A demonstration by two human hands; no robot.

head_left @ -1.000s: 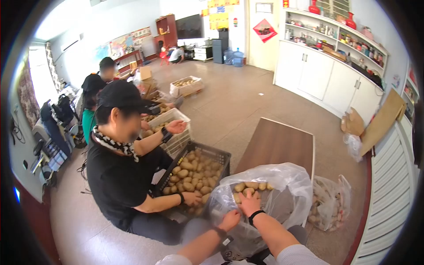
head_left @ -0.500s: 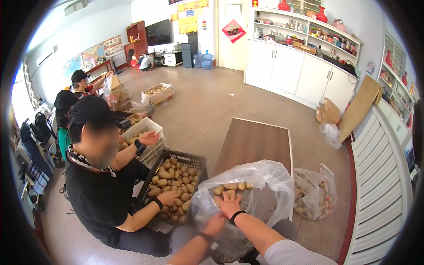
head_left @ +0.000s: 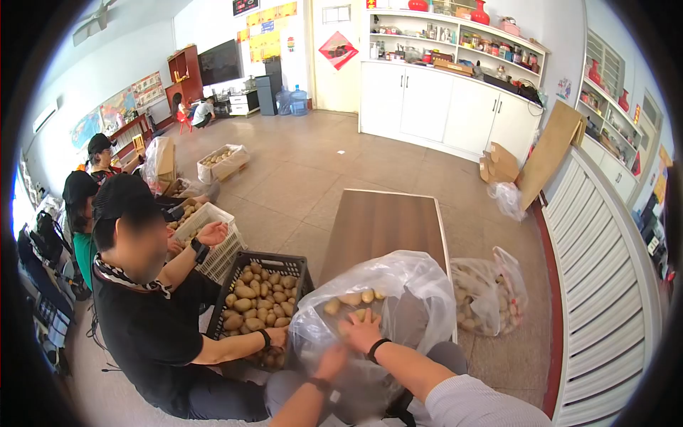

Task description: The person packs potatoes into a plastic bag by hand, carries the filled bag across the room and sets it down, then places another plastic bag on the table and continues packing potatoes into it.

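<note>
My right hand [head_left: 363,330] rests over a potato inside a clear plastic bag [head_left: 420,270], its fingers spread on top. Several more potatoes [head_left: 350,299] lie in a row beyond the fingertips. At the bag's near left side is my left hand [head_left: 331,361], blurred, so its fingers and anything between them cannot be made out. Left of the bag stands a black crate [head_left: 305,274] full of potatoes [head_left: 245,292]. A co-worker's hand [head_left: 277,336] reaches to the crate's near right corner.
A co-worker in black [head_left: 146,320] sits close on the left, others beyond. A wooden board [head_left: 384,228] lies behind the bag. To the right are a second bag of potatoes [head_left: 491,299] and a white slatted panel [head_left: 597,285]. A white crate [head_left: 231,235] stands farther left.
The view has swung to the right. My right hand stays over the potatoes in the bag, while my left stays beside it. The co-worker's hand has shifted toward the crate's near corner.
</note>
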